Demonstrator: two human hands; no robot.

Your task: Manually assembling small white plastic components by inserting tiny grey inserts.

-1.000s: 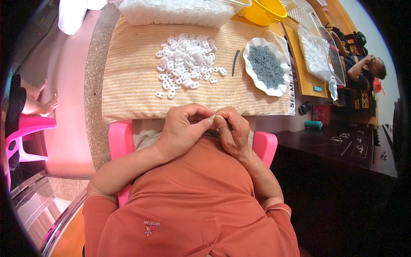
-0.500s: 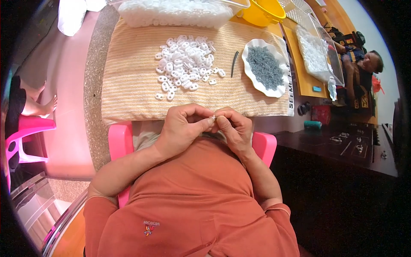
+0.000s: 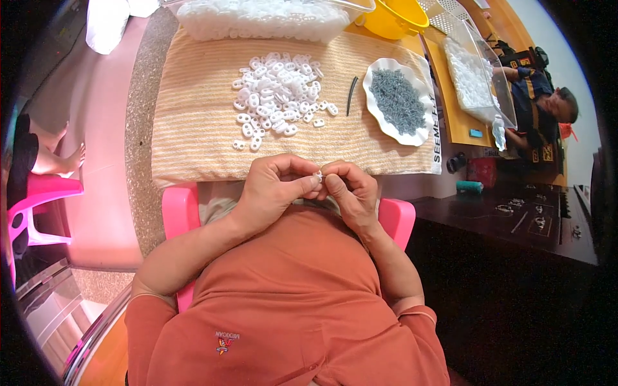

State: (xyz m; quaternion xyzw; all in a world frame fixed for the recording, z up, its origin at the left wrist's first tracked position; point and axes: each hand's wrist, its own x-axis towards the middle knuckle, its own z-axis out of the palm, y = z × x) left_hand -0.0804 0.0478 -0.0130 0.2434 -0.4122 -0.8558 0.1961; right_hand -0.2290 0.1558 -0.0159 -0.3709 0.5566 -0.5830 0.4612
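My left hand (image 3: 273,186) and my right hand (image 3: 351,192) meet fingertip to fingertip in front of my belly, just off the near edge of the towel. Between them a small white plastic piece (image 3: 320,175) is pinched, mostly covered by thumbs and forefingers. Any smaller part in the right fingers is hidden. Beyond my hands lies a loose pile of white oval two-holed plastic pieces (image 3: 277,93). To its right, a scalloped white dish (image 3: 421,137) holds many small grey translucent parts (image 3: 398,100). A thin black stick (image 3: 351,96) lies between pile and dish.
A striped towel (image 3: 193,122) covers the table. At its far edge stand a clear bin (image 3: 360,6) of white pieces and a yellow basket (image 3: 396,19). Another clear bin (image 3: 505,96) is at right, near another person (image 3: 541,96). A pink stool (image 3: 45,193) stands left.
My hands stay almost in place, with the fingertips shifting slightly around the white piece. At the far right, the other person has changed posture, with the head a little lower.
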